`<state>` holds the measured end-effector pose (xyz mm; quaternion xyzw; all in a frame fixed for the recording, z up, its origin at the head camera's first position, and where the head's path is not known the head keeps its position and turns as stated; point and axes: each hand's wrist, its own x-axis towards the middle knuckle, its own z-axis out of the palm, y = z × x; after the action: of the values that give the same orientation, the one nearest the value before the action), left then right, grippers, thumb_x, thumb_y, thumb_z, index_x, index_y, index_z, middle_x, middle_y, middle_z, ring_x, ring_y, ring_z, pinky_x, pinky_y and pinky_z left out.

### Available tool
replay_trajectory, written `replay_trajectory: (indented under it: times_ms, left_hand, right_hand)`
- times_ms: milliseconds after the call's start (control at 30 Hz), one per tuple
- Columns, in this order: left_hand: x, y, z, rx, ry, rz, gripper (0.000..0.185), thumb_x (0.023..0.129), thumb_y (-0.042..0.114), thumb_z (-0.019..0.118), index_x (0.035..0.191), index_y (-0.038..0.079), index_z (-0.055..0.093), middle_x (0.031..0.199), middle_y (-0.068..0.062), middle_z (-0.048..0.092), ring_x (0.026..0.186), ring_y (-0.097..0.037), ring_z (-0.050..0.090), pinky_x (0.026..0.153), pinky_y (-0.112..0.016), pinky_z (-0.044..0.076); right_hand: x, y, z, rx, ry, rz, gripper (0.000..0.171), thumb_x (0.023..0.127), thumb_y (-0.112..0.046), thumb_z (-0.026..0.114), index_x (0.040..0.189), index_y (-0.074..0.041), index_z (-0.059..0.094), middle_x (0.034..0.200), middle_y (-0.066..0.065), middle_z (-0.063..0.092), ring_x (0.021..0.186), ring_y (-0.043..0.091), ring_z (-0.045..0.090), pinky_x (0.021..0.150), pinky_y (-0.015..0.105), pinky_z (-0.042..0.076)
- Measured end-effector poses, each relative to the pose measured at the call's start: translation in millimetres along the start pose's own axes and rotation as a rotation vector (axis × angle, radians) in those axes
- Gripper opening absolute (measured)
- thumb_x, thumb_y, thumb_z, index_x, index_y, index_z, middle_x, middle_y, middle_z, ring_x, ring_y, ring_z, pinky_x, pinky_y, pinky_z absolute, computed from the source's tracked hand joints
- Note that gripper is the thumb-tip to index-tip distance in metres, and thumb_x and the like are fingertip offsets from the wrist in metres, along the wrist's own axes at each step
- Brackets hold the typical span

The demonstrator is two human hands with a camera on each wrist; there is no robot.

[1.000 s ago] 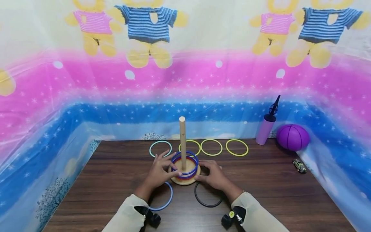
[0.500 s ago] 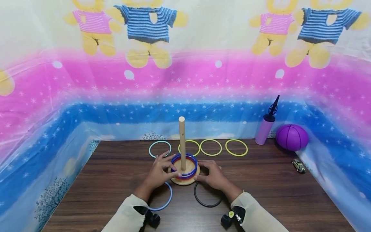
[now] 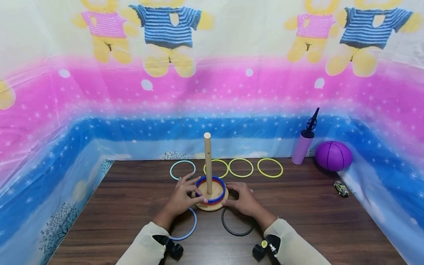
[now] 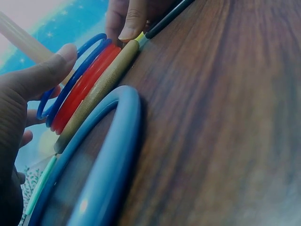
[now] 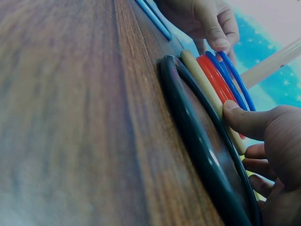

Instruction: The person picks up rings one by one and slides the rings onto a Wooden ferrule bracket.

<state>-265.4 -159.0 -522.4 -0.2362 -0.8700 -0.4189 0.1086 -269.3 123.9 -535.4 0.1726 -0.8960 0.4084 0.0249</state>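
A wooden peg stand point(image 3: 207, 162) has a round base point(image 3: 212, 209) with red rings point(image 5: 217, 77) stacked low round its peg. Two blue rings point(image 3: 225, 191) lie above the red ones; the left wrist view shows a small gap between them. My left hand point(image 3: 181, 194) pinches the upper blue ring point(image 4: 45, 101) at the stack's left side, thumb toward me. At the right side my right hand point(image 3: 244, 200) grips the base's edge, its thumb point(image 5: 244, 120) against the base and red rings. Its fingers reach round the far side, partly hidden.
A light blue ring point(image 3: 194, 228) and a black ring point(image 3: 232, 232) lie near my wrists. Behind are a turquoise ring point(image 3: 171, 170) and several yellow rings point(image 3: 252, 168). At right stand a purple pump point(image 3: 302, 149), a purple ball point(image 3: 334, 156) and a toy car point(image 3: 341, 188).
The upper blue ring has come down the peg and now sits close over the lower blue ring. Both hands have stayed nearly in place.
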Motion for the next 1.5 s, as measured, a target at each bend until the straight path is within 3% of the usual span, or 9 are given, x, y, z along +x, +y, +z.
replay_trajectory:
  times_ms: [400, 567, 767, 1000, 1300, 1500]
  left_hand:
    - [0.6, 0.1, -1.0, -0.011, -0.024, -0.013, 0.021, 0.080, 0.026, 0.099, 0.083, 0.019, 0.080, 0.154, -0.022, 0.064, 0.162, -0.051, 0.035, 0.128, -0.082, 0.013]
    - [0.9, -1.1, -0.7, -0.010, -0.020, -0.011, 0.024, 0.080, 0.026, 0.100, 0.095, 0.017, 0.082, 0.151, -0.022, 0.067, 0.162, -0.050, 0.036, 0.128, -0.081, 0.017]
    - [1.3, -2.0, -0.2, 0.008, -0.019, 0.004, 0.040, 0.080, 0.027, 0.100, 0.114, 0.014, 0.083, 0.147, -0.019, 0.071, 0.161, -0.050, 0.038, 0.127, -0.083, 0.017]
    - [0.9, -2.1, -0.8, 0.001, -0.021, 0.012, 0.040, 0.080, 0.028, 0.099, 0.114, 0.014, 0.083, 0.150, -0.020, 0.069, 0.161, -0.053, 0.037, 0.127, -0.082, 0.019]
    - [2.7, -1.5, -1.9, 0.038, 0.000, 0.052, 0.054, 0.080, 0.028, 0.100, 0.125, 0.008, 0.080, 0.147, -0.021, 0.070, 0.158, -0.057, 0.039, 0.125, -0.083, 0.023]
    - [-1.8, -2.6, -8.9, 0.130, 0.064, 0.074, 0.056, 0.078, 0.032, 0.101, 0.124, 0.007, 0.080, 0.143, -0.023, 0.073, 0.153, -0.058, 0.045, 0.118, -0.087, 0.030]
  right_hand:
    - [0.3, 1.5, 0.2, 0.005, 0.000, -0.007, 0.061, 0.090, -0.031, 0.093, 0.142, -0.007, 0.073, 0.153, 0.011, 0.068, 0.150, 0.040, 0.051, 0.121, 0.076, 0.025]
    - [0.6, 1.5, 0.1, 0.001, 0.004, -0.005, 0.061, 0.089, -0.032, 0.094, 0.141, -0.007, 0.074, 0.153, 0.011, 0.068, 0.150, 0.040, 0.051, 0.121, 0.075, 0.026]
    - [0.1, -0.2, -0.4, 0.001, 0.003, -0.001, 0.060, 0.089, -0.031, 0.094, 0.141, -0.007, 0.074, 0.153, 0.011, 0.068, 0.149, 0.040, 0.051, 0.120, 0.073, 0.027]
    - [-0.7, -1.3, -0.8, 0.003, -0.001, 0.003, 0.061, 0.089, -0.030, 0.093, 0.142, -0.006, 0.073, 0.153, 0.012, 0.068, 0.149, 0.040, 0.051, 0.120, 0.073, 0.027]
    - [0.0, -0.4, -4.2, 0.000, 0.004, 0.005, 0.060, 0.089, -0.028, 0.094, 0.141, -0.006, 0.073, 0.153, 0.013, 0.068, 0.150, 0.041, 0.051, 0.120, 0.074, 0.027]
    - [0.8, 1.8, -2.0, 0.004, -0.011, 0.002, 0.060, 0.089, -0.029, 0.093, 0.142, -0.007, 0.073, 0.153, 0.013, 0.067, 0.151, 0.040, 0.050, 0.121, 0.075, 0.026]
